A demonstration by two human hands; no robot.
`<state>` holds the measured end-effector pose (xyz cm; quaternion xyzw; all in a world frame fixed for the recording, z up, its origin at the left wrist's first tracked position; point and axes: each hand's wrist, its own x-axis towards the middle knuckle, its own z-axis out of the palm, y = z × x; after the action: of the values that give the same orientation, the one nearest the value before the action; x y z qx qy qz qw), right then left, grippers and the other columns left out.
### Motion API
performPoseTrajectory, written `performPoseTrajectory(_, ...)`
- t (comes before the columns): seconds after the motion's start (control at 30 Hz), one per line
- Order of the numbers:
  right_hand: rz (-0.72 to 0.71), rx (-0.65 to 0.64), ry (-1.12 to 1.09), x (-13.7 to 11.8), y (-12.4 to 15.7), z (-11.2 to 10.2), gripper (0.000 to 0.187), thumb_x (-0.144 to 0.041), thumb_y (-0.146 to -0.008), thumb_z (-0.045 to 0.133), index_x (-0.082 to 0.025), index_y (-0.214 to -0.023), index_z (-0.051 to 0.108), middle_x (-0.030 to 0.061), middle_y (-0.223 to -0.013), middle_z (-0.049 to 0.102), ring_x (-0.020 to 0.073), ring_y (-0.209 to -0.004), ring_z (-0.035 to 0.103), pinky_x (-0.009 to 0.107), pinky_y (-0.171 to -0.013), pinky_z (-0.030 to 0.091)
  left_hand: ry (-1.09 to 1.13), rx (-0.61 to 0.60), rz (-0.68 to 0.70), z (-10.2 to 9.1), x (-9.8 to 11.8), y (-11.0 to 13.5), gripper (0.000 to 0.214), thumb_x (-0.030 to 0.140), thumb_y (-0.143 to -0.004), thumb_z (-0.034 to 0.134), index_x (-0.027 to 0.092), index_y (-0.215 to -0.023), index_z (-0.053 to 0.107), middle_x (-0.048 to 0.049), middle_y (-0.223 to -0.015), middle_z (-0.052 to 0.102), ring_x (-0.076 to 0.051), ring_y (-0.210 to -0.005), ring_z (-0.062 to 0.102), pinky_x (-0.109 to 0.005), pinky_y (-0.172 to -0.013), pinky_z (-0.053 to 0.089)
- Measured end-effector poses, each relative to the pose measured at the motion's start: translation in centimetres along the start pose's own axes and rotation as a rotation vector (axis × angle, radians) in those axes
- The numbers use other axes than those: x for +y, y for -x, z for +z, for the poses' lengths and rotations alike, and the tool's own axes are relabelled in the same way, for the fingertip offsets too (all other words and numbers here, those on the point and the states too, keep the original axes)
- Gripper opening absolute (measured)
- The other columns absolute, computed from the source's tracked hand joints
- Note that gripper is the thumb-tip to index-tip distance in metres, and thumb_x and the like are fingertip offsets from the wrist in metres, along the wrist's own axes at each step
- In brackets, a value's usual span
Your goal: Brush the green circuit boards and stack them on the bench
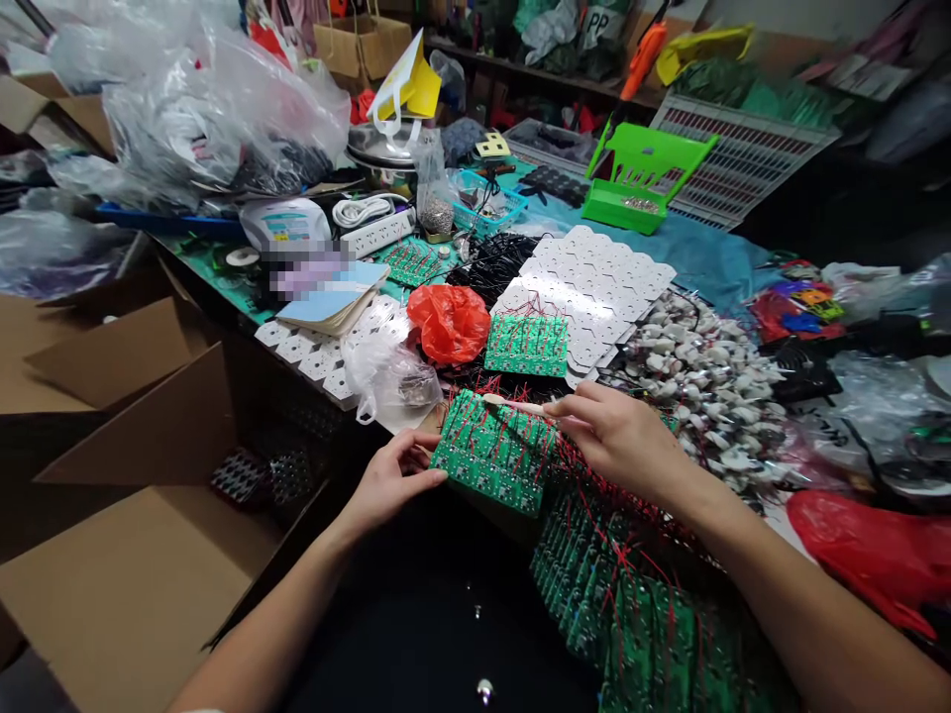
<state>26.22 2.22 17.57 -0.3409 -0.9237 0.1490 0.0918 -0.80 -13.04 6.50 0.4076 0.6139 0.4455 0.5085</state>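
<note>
While my left hand [390, 482] has its grip clamped on the green board [490, 460], my right hand [620, 436] pinches a pale stick [512, 403] (red wires [475, 416] everywhere).

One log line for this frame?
left hand: holds green board panel | right hand: pale stick at panel | cardboard box: open

We see our left hand [390, 480] gripping the near-left edge of a green circuit board panel [494, 456] bristling with red wires. Our right hand [620, 436] pinches a pale thin stick [512, 404], its tip lying over the panel's far edge. More wired boards [631, 604] are stacked just to the right, under our forearm. Beyond lie a crumpled orange-red plastic bag [448, 322], a second green board [527, 345] and white hexagonal holder sheets [594, 282] — with an open cardboard box [134, 574] at left.
</note>
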Motion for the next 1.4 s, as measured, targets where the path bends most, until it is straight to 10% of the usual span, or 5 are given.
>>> performPoseTrajectory(0.3, -0.205, -0.376, -0.307, -0.8, 0.8, -1.7, 0.018, -0.017, -0.092, 0.056, -0.025, -0.091, 0.072, 0.0027, -0.090, 0.065, 0.0141, -0.079, 0.059, 0.026, -0.067, 0.039, 0.077, 0.003, -0.042, 0.2, 0.1, 0.0, 0.040, 0.037, -0.065, 0.085, 0.018, -0.095, 0.067, -0.0033, -0.086, 0.068, -0.018, -0.079, 0.060, -0.029, -0.072, 0.045)
performPoseTrajectory(0.67, 0.081, -0.010, -0.049, 2.5, 0.7, -2.3, 0.013, -0.020, -0.087, 0.057, -0.023, -0.084, 0.069, 0.0031, -0.083, 0.063, 0.0156, -0.071, 0.056, 0.028, -0.060, 0.036, 0.104, -0.005, -0.048, 0.1, 0.0, 0.2, 0.038, 0.037, -0.068, 0.085, 0.019, -0.096, 0.066, -0.0031, -0.089, 0.070, -0.018, -0.082, 0.062, -0.029, -0.075, 0.046)
performPoseTrajectory(0.93, -0.176, -0.414, -0.350, 0.4, 1.4, -3.4, 0.024, -0.009, -0.083, 0.057, -0.025, -0.088, 0.074, 0.0008, -0.085, 0.066, 0.0137, -0.078, 0.059, 0.026, -0.067, 0.040, 0.087, 0.013, -0.077, 0.0, 0.1, -0.1, 0.044, 0.036, -0.065, 0.086, 0.018, -0.101, 0.068, -0.0012, -0.083, 0.067, -0.017, -0.078, 0.059, -0.027, -0.073, 0.045)
performPoseTrajectory(1.27, 0.117, -0.071, 0.070, 2.5, 1.4, -2.9, 0.014, -0.023, -0.087, 0.057, -0.026, -0.085, 0.070, 0.0014, -0.084, 0.063, 0.0159, -0.073, 0.056, 0.028, -0.058, 0.032, 0.104, 0.023, -0.080, 0.1, 0.0, -0.1, 0.045, 0.037, -0.064, 0.087, 0.019, -0.100, 0.067, -0.0013, -0.082, 0.067, -0.017, -0.078, 0.060, -0.028, -0.073, 0.046)
performPoseTrajectory(1.4, -0.014, -0.164, -0.133, 2.4, 1.8, -4.2, 0.014, -0.023, -0.087, 0.058, -0.025, -0.084, 0.072, 0.0011, -0.081, 0.063, 0.0144, -0.072, 0.056, 0.028, -0.061, 0.037, 0.082, 0.030, -0.071, 0.1, 0.1, -0.2, 0.045, 0.038, -0.063, 0.087, 0.019, -0.099, 0.068, -0.0013, -0.082, 0.067, -0.017, -0.077, 0.060, -0.028, -0.072, 0.046)
